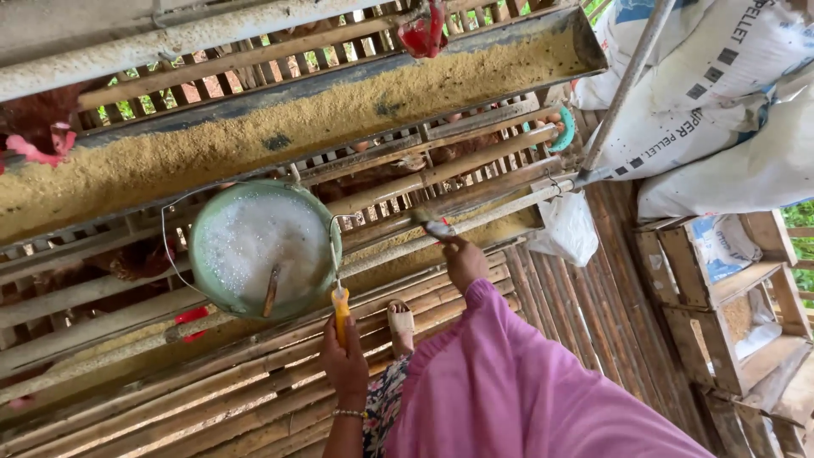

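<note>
My left hand (345, 360), with a bracelet on the wrist, grips the yellow handle (340, 310) of a wire bail. From it hangs a green bucket (206, 273) holding white granules and a wooden stick (270, 291). My right hand (465, 261), in a pink sleeve, reaches forward and holds a small metal scoop (435, 226) over the lower feed trough (500, 222) of a bamboo cage. Yellowish feed lies in that trough.
A long upper trough (339, 106) full of yellow feed runs across the cage; brown hens (34, 127) poke through the slats. White feed sacks (721, 93) are piled at right beside a metal pole (623, 89), a white plastic bag (568, 227) and wooden crates (729, 293). The floor is bamboo slats (560, 314).
</note>
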